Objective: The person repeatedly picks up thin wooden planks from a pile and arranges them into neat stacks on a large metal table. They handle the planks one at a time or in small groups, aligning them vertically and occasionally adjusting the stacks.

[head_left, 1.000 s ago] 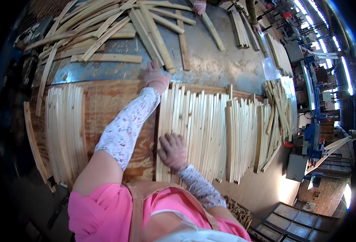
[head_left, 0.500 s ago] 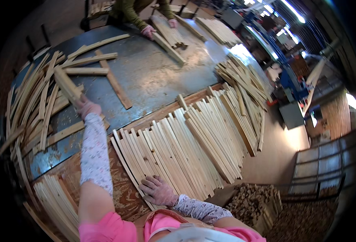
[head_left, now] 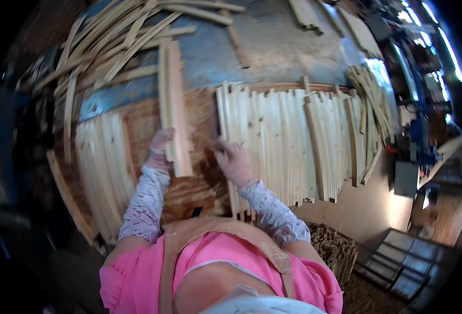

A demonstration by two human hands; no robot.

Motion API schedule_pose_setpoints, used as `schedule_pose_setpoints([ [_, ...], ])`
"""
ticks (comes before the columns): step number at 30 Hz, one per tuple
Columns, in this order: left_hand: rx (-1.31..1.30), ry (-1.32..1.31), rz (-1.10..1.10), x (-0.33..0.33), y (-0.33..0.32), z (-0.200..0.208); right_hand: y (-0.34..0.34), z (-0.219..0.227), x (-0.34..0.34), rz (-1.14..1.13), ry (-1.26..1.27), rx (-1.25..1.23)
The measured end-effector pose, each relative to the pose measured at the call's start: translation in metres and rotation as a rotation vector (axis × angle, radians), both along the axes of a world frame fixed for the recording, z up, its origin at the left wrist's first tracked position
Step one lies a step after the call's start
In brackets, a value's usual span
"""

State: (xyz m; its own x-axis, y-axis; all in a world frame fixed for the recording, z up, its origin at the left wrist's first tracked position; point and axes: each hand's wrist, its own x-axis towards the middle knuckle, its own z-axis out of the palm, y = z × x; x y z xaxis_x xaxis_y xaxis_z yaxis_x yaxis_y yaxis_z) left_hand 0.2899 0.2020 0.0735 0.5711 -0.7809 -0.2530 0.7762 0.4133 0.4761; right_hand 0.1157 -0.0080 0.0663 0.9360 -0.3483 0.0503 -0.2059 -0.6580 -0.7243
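Two or more long wooden strips [head_left: 174, 110] are gripped together in my left hand [head_left: 161, 149], over the brown board [head_left: 202, 191]. I hold them close to their near end, so I think the long far part could dip, or the strips could slide apart, if my fingers become loose. My right hand [head_left: 234, 163] is at the left edge of the wide row of strips [head_left: 273, 141]; its fingers look bent, but because of blur I cannot tell whether they hold something. If this hand pushes to the right, the row may become crooked. On the left lies a smaller stack [head_left: 101, 162], and a careless swing could knock it. Farther, on the metal table [head_left: 278, 57], is a crossed pile [head_left: 131, 56]; the far ends of my strips are close to it, so they could catch there and twist.
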Motion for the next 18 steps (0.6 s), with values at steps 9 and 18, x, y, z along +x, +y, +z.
schedule_pose_setpoints([
  [9, 0.469, 0.166, 0.04, -0.108, 0.05, -0.061, 0.1, -0.024, 0.025, -0.221, 0.441, 0.963],
  [18, 0.294, 0.292, 0.018, -0.135, 0.09, -0.066, 0.115, -0.002, -0.014, -0.225, 0.446, 1.038],
])
